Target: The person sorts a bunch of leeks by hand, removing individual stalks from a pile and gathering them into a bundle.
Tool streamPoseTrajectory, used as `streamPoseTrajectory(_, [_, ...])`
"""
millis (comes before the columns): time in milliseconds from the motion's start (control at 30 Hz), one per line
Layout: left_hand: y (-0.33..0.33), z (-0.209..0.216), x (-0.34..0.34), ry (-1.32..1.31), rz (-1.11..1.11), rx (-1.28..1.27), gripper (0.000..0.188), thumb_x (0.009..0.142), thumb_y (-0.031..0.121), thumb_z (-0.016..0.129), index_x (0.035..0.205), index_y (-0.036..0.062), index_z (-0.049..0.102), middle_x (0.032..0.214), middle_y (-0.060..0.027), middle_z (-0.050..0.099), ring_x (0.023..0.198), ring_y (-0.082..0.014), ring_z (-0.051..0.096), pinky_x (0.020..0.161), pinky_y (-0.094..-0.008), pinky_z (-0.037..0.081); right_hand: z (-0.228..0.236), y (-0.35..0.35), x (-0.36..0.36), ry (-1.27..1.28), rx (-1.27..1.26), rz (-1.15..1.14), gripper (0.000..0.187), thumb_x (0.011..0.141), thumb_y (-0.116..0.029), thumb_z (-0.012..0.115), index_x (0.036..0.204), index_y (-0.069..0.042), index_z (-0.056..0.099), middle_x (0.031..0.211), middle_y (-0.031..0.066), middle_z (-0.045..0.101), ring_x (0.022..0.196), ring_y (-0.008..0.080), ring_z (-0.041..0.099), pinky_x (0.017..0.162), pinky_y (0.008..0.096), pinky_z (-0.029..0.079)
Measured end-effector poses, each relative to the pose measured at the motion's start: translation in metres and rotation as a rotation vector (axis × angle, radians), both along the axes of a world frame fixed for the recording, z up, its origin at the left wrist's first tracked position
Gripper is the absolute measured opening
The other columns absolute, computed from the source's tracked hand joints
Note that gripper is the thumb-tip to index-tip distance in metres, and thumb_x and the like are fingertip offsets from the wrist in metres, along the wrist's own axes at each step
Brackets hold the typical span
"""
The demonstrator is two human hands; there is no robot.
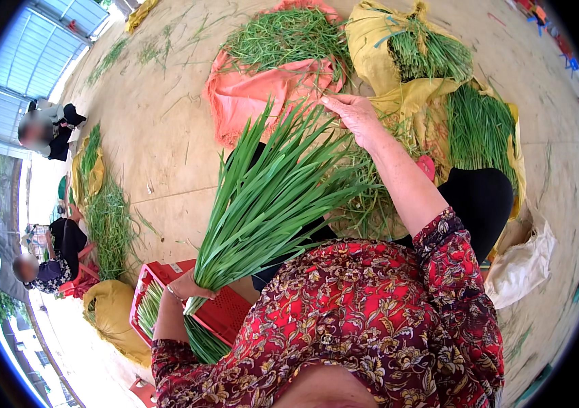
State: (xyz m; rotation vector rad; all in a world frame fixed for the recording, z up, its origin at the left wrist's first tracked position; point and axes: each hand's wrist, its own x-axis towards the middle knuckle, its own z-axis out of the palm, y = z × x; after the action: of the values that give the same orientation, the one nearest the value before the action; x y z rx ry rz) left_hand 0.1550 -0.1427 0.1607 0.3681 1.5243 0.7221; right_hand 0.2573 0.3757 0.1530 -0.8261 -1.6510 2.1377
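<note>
The left hand (184, 289) is closed around the base of a bunch of green leaves (269, 197), at the lower centre of the view. The bunch fans upward and to the right, across the person's lap. The right hand (354, 115) is raised at the upper centre, fingers loosely curled together near the leaf tips; whether it pinches a leaf cannot be told.

Below the left hand stands a red crate (221, 313) with more green stalks lying in it and across its edge. A yellow sack (109, 309) lies just beside the crate, on its left.

Ahead of the right hand:
- A pink cloth (248, 95) is spread on the concrete floor (160, 129), with a heap of loose green cuttings (286, 37) on its far part.
- A second yellow sack (374, 37), open, holds bundled green stalks (432, 54). A further pile of stalks (480, 129) lies to its right.

A white bag (524, 265) sits crumpled at the right, beside the person's knee.

At the left edge, two other people sit near a long heap of greens (109, 224).
</note>
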Motion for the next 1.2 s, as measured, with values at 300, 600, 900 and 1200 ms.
streamPoseTrajectory(300, [0.011,0.006,0.004,0.021,-0.019,-0.005,0.052,0.067,-0.004,0.081,0.113,0.0030,0.057,0.092,-0.0067,0.070,0.086,-0.0163,0.067,0.079,-0.0336,0.055,-0.029,-0.006,-0.012,0.108,-0.240,-0.148,0.012,0.090,-0.022,0.067,0.091,-0.010,0.069,0.073,-0.0046,0.062,0.058,0.0044,0.050,0.048,0.0206,0.037])
streamPoseTrajectory(600, [0.010,0.000,0.001,0.019,-0.034,-0.006,0.050,0.068,-0.004,0.078,0.112,0.0032,0.057,0.093,-0.0069,0.069,0.083,-0.0159,0.065,0.075,-0.0328,0.054,-0.042,0.024,-0.019,0.061,-0.105,-0.334,0.030,0.092,-0.039,0.062,0.091,-0.010,0.066,0.071,-0.0026,0.061,0.061,0.0079,0.052,0.054,0.0252,0.039])
streamPoseTrajectory(900, [0.012,0.002,0.001,0.069,-0.032,-0.003,0.058,0.066,-0.003,0.080,0.117,0.0041,0.056,0.097,-0.0052,0.068,0.088,-0.0145,0.063,0.080,-0.0328,0.053,-0.020,0.002,-0.026,0.135,0.080,-0.005,0.024,0.090,-0.026,0.069,0.094,-0.003,0.071,0.083,-0.0054,0.064,0.073,0.0044,0.051,0.066,0.0211,0.040])
streamPoseTrajectory(1200, [0.008,-0.008,0.005,-0.048,-0.047,0.048,0.043,0.069,-0.002,0.078,0.107,0.0033,0.060,0.087,-0.0048,0.067,0.079,-0.0146,0.064,0.072,-0.0315,0.054,-0.048,0.042,-0.024,0.098,-0.408,-0.503,0.022,0.094,-0.032,0.061,0.084,-0.013,0.062,0.083,0.0023,0.070,0.080,0.0129,0.068,0.057,0.0261,0.042])
